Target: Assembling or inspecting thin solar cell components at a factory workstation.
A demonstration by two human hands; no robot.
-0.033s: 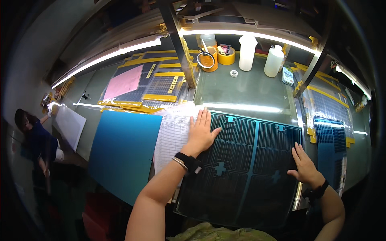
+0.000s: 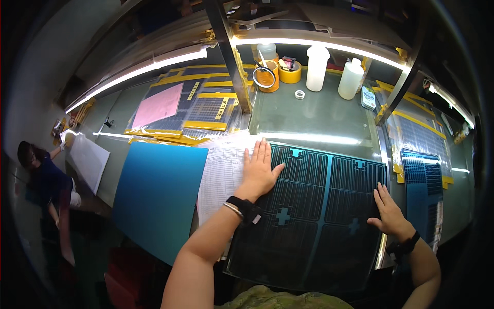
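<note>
Co-worker [image 2: 51, 175]: reddish strip [image 2: 66, 234] has shifted, far left of both hands
Left hand [image 2: 260, 172]: open, flat
Right hand [image 2: 391, 217]: open
Dark panel [image 2: 298, 242]: between the hands

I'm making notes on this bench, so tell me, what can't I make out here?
All in the head view:
Dark patterned panel: part of its left edge is hidden by the left hand.
Printed sheet: print too small to read.
Clear container: lower part hidden by the orange tape roll.
Right arm: cut off by the lower edge.
Co-worker: lower legs lost in shadow.
</note>
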